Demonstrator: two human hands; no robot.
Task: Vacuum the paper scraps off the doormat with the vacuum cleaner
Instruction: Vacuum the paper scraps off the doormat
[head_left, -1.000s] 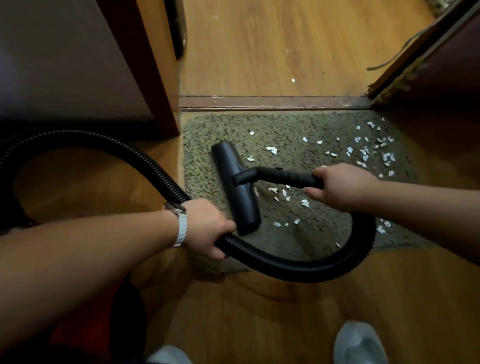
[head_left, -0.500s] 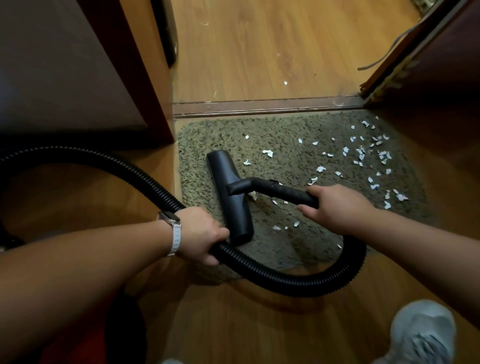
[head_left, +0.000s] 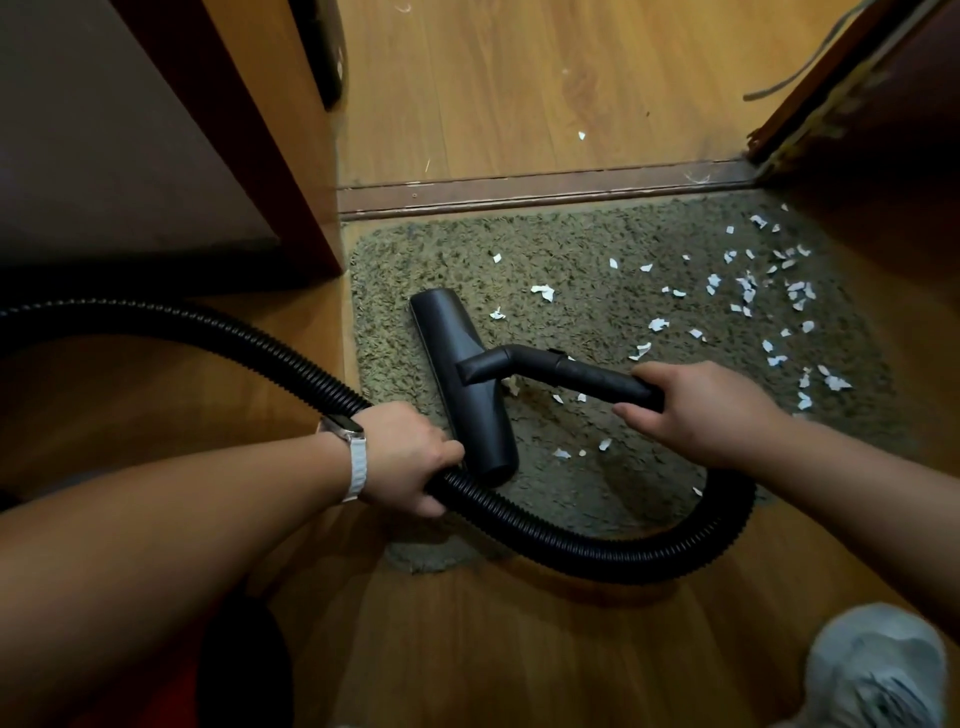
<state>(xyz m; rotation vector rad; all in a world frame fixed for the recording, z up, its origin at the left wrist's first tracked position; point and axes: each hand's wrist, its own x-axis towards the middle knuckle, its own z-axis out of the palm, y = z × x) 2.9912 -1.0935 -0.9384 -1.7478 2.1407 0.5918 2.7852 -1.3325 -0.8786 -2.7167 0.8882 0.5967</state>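
Observation:
A shaggy olive doormat (head_left: 597, 249) lies in front of a door threshold. White paper scraps (head_left: 748, 291) are scattered over it, thickest at the right. The vacuum's black floor nozzle (head_left: 462, 364) rests on the mat's left half, lengthwise toward me. My right hand (head_left: 696, 410) grips the black handle tube (head_left: 576, 371) that joins the nozzle. My left hand (head_left: 410, 457), with a white watch on the wrist, grips the ribbed black hose (head_left: 597, 556), which loops under my right arm and runs off to the left.
A brown threshold strip (head_left: 545, 189) borders the mat's far edge, with wooden floor (head_left: 519, 88) beyond. A dark red door frame (head_left: 270, 156) stands at left, another door edge (head_left: 831, 93) at right. My grey shoe (head_left: 878, 675) is at bottom right. Something red and black (head_left: 228, 670) sits at bottom left.
The nozzle has slid toward me and slightly left on the mat, both hands moving with it. The view has shifted and my right shoe has come into sight.

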